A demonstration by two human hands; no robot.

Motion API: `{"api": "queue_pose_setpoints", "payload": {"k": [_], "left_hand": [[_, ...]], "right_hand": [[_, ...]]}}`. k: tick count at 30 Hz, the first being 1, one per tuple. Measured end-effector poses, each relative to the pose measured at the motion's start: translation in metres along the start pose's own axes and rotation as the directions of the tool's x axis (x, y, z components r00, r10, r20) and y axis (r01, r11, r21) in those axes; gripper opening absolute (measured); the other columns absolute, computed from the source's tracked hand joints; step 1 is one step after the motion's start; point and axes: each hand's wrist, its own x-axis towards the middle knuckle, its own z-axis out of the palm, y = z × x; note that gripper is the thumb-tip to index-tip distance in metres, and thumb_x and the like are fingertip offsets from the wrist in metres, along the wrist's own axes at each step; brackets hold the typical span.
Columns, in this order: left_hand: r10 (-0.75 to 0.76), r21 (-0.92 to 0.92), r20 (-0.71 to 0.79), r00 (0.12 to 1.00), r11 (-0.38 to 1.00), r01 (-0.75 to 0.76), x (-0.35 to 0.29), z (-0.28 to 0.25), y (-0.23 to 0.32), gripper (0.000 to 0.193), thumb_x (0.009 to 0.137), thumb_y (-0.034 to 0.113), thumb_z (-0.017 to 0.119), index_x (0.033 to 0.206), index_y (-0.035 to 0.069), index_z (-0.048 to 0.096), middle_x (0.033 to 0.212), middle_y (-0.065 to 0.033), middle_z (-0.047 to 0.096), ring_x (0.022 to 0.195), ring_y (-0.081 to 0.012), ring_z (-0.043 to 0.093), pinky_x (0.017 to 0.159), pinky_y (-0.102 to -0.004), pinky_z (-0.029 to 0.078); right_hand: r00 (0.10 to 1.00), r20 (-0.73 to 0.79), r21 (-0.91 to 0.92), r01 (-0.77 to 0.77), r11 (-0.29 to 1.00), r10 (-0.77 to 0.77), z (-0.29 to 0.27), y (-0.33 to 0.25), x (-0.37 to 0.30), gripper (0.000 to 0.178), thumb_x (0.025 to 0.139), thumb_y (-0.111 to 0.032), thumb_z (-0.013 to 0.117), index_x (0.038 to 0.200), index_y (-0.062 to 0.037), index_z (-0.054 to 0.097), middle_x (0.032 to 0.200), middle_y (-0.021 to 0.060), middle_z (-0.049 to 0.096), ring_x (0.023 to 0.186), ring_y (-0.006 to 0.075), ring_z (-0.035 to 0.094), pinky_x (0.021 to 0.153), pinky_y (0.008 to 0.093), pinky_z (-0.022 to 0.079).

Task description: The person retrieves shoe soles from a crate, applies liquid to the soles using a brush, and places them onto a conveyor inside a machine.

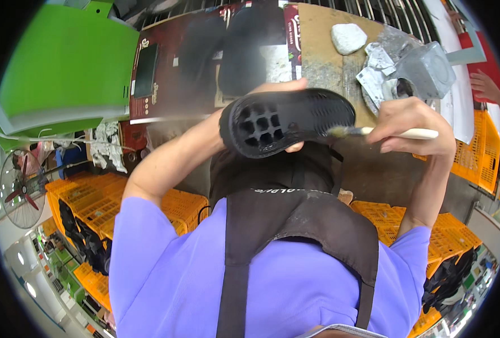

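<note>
My left hand (281,85) holds a black shoe sole (303,115) from behind, its fingers showing above and below the edge. The sole lies crosswise in front of my chest, its glossy face toward me. A grid of square hollows marks its left end, and fine ridges run across the right part. In my right hand (412,125) is a small brush (422,134) with a pale handle, gripped between bent fingers and thumb. Its bristles touch the ridged part near the right end.
Dark red printed cardboard (168,107) covers the workbench, with blurred dark shapes (244,50) and a flat black phone-like object (146,70) on it. At right are a white lump (348,38) and a clear plastic container (427,69). Orange crates (98,197) stand around; another person's hand (484,87) shows far right.
</note>
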Motion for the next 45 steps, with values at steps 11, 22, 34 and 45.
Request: {"api": "queue_pose_setpoints", "payload": {"k": [11, 22, 34, 45], "left_hand": [[0.082, -0.114, 0.038, 0.996, 0.991, -0.077, -0.035, 0.023, -0.031, 0.076, 0.094, 0.062, 0.022, 0.119, -0.003, 0.051, 0.073, -0.0358, 0.055, 0.055, -0.0359, 0.061, 0.044, -0.0338, 0.053], [0.422, 0.17, -0.073, 0.904, 0.898, -0.406, -0.068, 0.041, -0.083, 0.065, 0.096, 0.056, 0.031, 0.114, -0.003, 0.053, 0.079, -0.0189, 0.063, 0.06, -0.0279, 0.062, 0.054, -0.0338, 0.053], [0.64, 0.247, -0.028, 0.768, 0.749, -0.615, -0.066, 0.036, -0.079, 0.067, 0.094, 0.059, 0.031, 0.11, -0.002, 0.056, 0.082, -0.0142, 0.064, 0.066, -0.0212, 0.063, 0.06, -0.0313, 0.052], [0.547, 0.199, -0.04, 0.836, 0.824, -0.53, -0.065, 0.016, -0.06, 0.072, 0.095, 0.059, 0.025, 0.109, -0.004, 0.056, 0.075, -0.0176, 0.062, 0.06, -0.0253, 0.061, 0.054, -0.0322, 0.05]], "right_hand": [[0.889, -0.458, -0.134, -0.044, 0.99, -0.022, 0.08, -0.04, 0.026, 0.033, 0.072, 0.005, 0.068, 0.101, -0.0107, 0.071, 0.078, 0.004, 0.057, 0.068, 0.0147, 0.054, 0.058, 0.0271, 0.042], [0.491, -0.81, 0.068, -0.465, 0.883, 0.321, 0.12, -0.056, 0.03, 0.02, 0.089, -0.018, 0.062, 0.095, 0.0002, 0.069, 0.07, 0.0043, 0.064, 0.06, 0.0075, 0.057, 0.055, 0.0204, 0.045], [0.851, -0.466, -0.565, -0.076, 0.821, -0.242, 0.151, -0.094, 0.063, 0.037, 0.067, -0.002, 0.071, 0.103, -0.0099, 0.068, 0.08, 0.0054, 0.053, 0.07, 0.0209, 0.055, 0.063, 0.0313, 0.047], [0.641, -0.759, -0.409, -0.335, 0.849, -0.113, 0.104, -0.029, 0.07, 0.015, 0.082, -0.006, 0.065, 0.097, -0.0068, 0.066, 0.078, 0.0099, 0.057, 0.074, 0.0281, 0.059, 0.065, 0.0371, 0.047]]}}
